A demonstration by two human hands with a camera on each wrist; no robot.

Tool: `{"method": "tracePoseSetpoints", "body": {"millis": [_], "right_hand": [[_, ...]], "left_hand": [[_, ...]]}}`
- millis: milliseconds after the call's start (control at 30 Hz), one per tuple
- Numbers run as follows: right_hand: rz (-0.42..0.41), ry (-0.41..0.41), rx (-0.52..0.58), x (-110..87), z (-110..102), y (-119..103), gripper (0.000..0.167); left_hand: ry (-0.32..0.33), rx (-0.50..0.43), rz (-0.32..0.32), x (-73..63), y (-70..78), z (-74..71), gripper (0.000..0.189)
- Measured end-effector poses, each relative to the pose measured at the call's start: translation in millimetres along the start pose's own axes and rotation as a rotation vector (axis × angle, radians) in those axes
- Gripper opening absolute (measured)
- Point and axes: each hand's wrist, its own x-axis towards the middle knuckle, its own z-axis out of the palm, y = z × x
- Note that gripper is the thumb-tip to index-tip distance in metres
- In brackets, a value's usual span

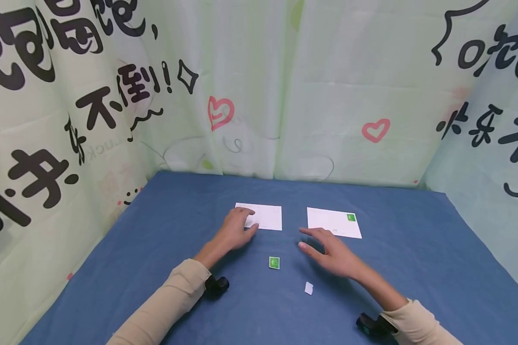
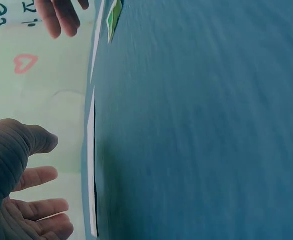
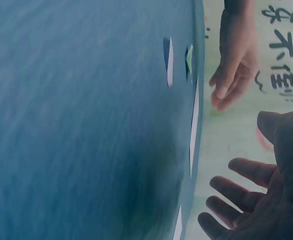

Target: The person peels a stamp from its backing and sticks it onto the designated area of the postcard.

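Two white envelopes lie side by side on the blue tabletop. Over the left edge of the left envelope (image 1: 268,216) hovers my left hand (image 1: 237,229), thumb and fingers apart and holding nothing. The right envelope (image 1: 328,219) has a green stamp (image 1: 351,217) at its upper right corner. My right hand (image 1: 330,250) is held just in front of that envelope, its fingers spread and nothing between them. Between the hands, nearer to me, lies a loose green stamp (image 1: 274,262). A small white paper piece (image 1: 308,288) rests closer still; its kind I cannot tell.
A blue cloth (image 1: 224,316) covers the table. Pale curtains (image 1: 328,96) with black writing and pink hearts stand behind it and at both sides. Each wrist wears a black camera, such as the left one (image 1: 217,286).
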Motion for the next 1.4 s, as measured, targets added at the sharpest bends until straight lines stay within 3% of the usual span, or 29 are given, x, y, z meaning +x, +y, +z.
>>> {"method": "tracePoseSetpoints", "body": {"millis": [500, 833, 1100, 1400], "right_hand": [[-0.049, -0.063, 0.025, 4.1, 11, -23, 0.054], [-0.163, -0.115, 0.002, 12.2, 16, -26, 0.042], [-0.152, -0.169, 0.033, 21.5, 19, -30, 0.028], [-0.106, -0.206, 0.037, 32.3, 23, -32, 0.017]], "left_hand": [[-0.017, 0.057, -0.086, -6.1, -22.5, -17.3, 0.04], [-0.057, 0.122, -0.161, -4.3, -32.9, -20.4, 0.043], [-0.118, 0.158, -0.223, -2.5, -36.1, -19.2, 0.047], [-0.129, 0.203, -0.188, -4.9, -35.2, -20.7, 0.04]]}}
